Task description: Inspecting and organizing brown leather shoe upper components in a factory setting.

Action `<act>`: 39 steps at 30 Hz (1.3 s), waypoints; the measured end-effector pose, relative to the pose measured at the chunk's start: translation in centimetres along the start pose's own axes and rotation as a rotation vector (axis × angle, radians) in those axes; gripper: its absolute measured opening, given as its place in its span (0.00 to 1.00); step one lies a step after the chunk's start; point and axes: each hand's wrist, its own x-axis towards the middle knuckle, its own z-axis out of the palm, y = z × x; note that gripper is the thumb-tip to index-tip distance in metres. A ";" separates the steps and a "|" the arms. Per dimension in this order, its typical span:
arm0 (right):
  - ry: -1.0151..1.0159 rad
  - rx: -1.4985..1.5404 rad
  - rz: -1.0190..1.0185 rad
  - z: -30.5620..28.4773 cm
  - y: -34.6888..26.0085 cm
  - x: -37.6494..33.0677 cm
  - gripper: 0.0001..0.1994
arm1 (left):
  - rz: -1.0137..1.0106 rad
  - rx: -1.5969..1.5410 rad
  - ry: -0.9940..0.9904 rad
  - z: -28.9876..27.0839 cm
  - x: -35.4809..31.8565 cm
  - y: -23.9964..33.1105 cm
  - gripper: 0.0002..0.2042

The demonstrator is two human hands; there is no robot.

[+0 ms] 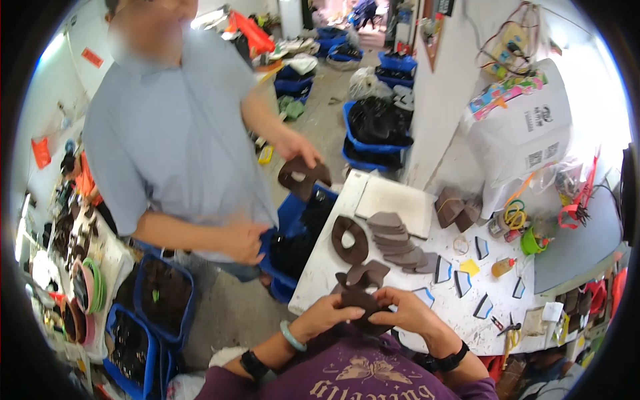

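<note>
Close to my body, both hands are closed on a dark brown shoe-upper piece (363, 301). My left hand (333, 315) pinches one side of it with the thumb on top. My right hand (408, 311) grips the other side. Just beyond lies another curved brown piece (368, 272), partly covered by the one I hold. Farther out on the white table (320, 273) sits a brown ring-shaped piece (349, 241). Beside it, a fanned stack of grey-brown pieces (395, 239) spreads toward the right.
A co-worker across the table's left corner holds a brown ring-shaped piece (293, 177). To the right are a banded brown bundle (448, 208), small black pieces (463, 284), a small bottle (503, 267) and pliers (511, 327). Blue bins (285, 220) stand on the floor.
</note>
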 end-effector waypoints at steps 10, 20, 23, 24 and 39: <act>-0.109 -0.001 -0.032 -0.7 0.8 -0.1 0.26 | -0.116 -0.073 -0.058 0.0 0.4 -0.5 0.19; -0.071 0.005 0.006 -0.6 1.9 -0.8 0.27 | -0.131 0.064 -0.062 0.4 0.6 -0.7 0.18; -0.038 -0.051 -0.033 -0.4 1.4 -1.3 0.26 | -0.137 0.036 -0.047 0.5 0.5 -0.9 0.19; -0.037 -0.051 -0.014 -0.3 1.1 -1.4 0.26 | -0.124 0.037 -0.041 0.6 0.5 -0.9 0.18; 0.639 -0.517 -0.630 1.8 -1.2 -1.1 0.15 | 0.116 -0.002 0.232 1.9 0.3 4.5 0.15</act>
